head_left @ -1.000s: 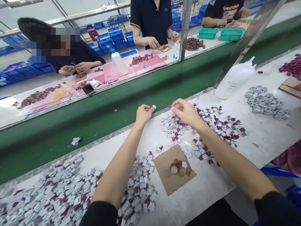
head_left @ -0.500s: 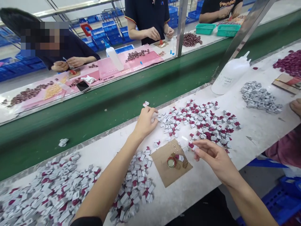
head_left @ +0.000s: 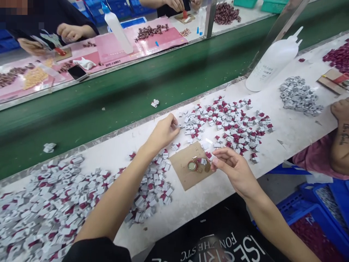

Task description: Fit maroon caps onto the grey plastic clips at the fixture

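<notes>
My right hand (head_left: pixel 231 165) pinches a small grey and maroon piece (head_left: pixel 210 156) above the right corner of a brown cardboard square (head_left: pixel 185 174). On the cardboard lie a bottle cap (head_left: pixel 192 166) and another grey and maroon piece (head_left: pixel 203 161). My left hand (head_left: pixel 165 131) is at the far edge of the table, beside the left end of a spread pile of grey and maroon pieces (head_left: pixel 231 127). Its fingers are curled together, and what they hold, if anything, is too small to name. A larger pile (head_left: pixel 54 207) lies left of my left forearm.
A white squeeze bottle (head_left: pixel 268 67) stands behind the spread pile. Grey pieces (head_left: pixel 298 96) lie at the right, near another person's arm (head_left: pixel 342 138). Beyond the table runs a green belt (head_left: pixel 120 98) carrying a few pieces. People's hands work at the far table (head_left: pixel 95 78).
The view has tilted down. My left hand has drawn its fingers together near the spread pile. My right hand still holds its piece. Pieces on the belt have shifted left relative to the table.
</notes>
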Tool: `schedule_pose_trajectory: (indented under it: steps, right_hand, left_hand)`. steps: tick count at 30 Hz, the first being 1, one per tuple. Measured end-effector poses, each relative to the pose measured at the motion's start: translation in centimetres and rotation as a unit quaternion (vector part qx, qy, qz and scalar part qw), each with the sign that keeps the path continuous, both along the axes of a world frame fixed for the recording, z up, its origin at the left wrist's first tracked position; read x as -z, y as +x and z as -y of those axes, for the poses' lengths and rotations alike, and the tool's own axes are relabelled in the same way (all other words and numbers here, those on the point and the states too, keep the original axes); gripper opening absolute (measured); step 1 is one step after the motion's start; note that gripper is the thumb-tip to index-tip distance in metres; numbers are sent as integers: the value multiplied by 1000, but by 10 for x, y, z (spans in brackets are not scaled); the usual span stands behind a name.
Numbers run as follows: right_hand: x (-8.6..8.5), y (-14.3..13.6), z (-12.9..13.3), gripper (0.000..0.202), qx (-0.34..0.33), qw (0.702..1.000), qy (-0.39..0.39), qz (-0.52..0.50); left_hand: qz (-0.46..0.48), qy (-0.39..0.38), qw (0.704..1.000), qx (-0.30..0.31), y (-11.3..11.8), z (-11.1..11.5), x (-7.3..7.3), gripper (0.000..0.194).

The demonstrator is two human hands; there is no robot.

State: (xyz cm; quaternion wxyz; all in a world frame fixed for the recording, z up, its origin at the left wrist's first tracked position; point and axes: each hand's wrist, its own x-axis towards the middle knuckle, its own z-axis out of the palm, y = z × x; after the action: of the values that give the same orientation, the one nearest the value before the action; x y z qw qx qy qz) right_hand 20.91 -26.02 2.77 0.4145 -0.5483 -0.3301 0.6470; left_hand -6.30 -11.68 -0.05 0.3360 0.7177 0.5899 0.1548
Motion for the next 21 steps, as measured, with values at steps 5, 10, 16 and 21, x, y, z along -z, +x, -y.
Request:
schedule_pose_trajectory:
  steps: [5, 10, 16, 21]
  right_hand:
    - [0, -2, 6, 42, -23, 999, 2, 38]
    - [-3, -13, 14, 34, -36, 998, 42, 9]
    - [-14, -19, 35, 10, -45, 964, 207, 159]
    - [-19, -14, 57, 21, -79, 951, 235, 186]
  left_hand:
    - [188, -120, 973, -65, 8, 51, -40, 21]
    - [342, -233, 907, -78, 40, 117, -62, 28]
    - [481, -216, 829, -187, 76, 166, -48, 24]
    - [522, -197, 796, -232, 81, 192, -41, 23]
